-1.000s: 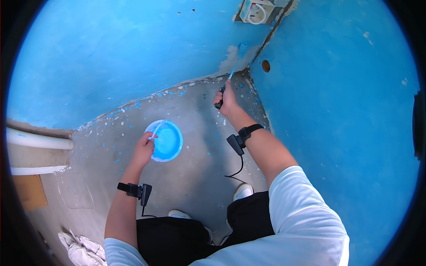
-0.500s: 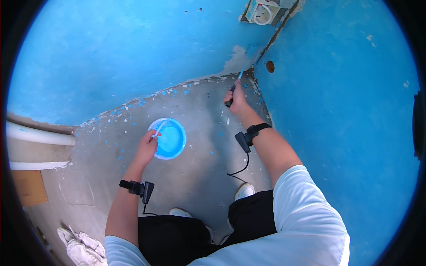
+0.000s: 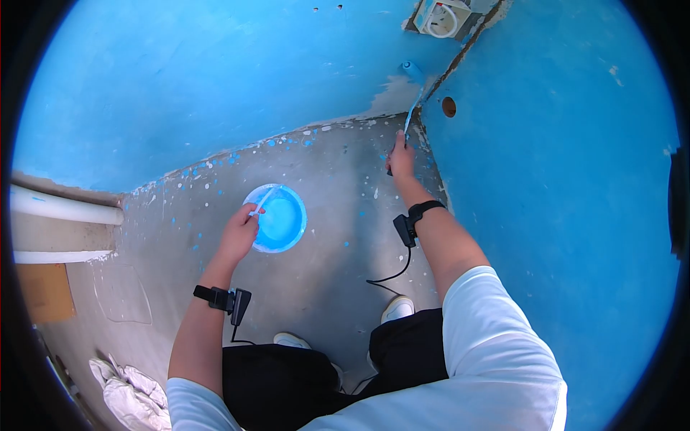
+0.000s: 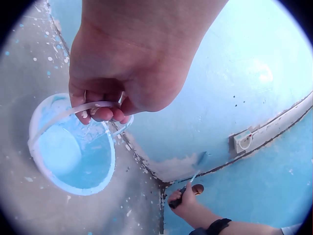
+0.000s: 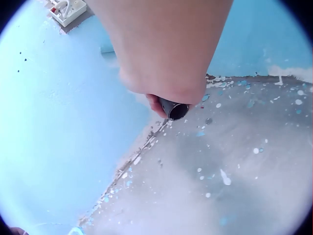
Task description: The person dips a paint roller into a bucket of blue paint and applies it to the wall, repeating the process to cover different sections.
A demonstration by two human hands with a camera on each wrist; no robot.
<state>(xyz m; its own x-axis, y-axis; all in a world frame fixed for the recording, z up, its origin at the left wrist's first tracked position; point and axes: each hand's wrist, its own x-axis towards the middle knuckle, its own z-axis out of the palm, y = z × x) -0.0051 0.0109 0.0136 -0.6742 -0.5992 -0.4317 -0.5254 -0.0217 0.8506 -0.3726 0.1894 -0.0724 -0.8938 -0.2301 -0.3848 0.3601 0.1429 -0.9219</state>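
In the head view, my left hand (image 3: 239, 233) holds the thin white handle (image 3: 268, 197) of a bucket (image 3: 305, 221). Blue paint covers the bucket's bottom and inner wall. The left wrist view shows the fingers curled under that handle (image 4: 56, 119). My right hand (image 3: 402, 159) grips a paint roller, its blue-coated head (image 3: 411, 70) at the lower wall beside the corner. A pale patch (image 3: 395, 97) shows just below the roller head. In the right wrist view the end of the black grip (image 5: 177, 110) sticks out of the fist; most of it is hidden.
An open socket box (image 3: 440, 19) with a white cable sits above the roller. The right wall has a round hole (image 3: 449, 107). White pipes (image 3: 68, 208) run at the left, near a cardboard piece (image 3: 45, 293) and a crumpled white cloth (image 3: 133, 395). Paint spots dot the floor.
The roller head has shifted toward the corner, then back up and left on the wall. My left hand keeps hold of the bucket handle. The head view has turned slightly left.
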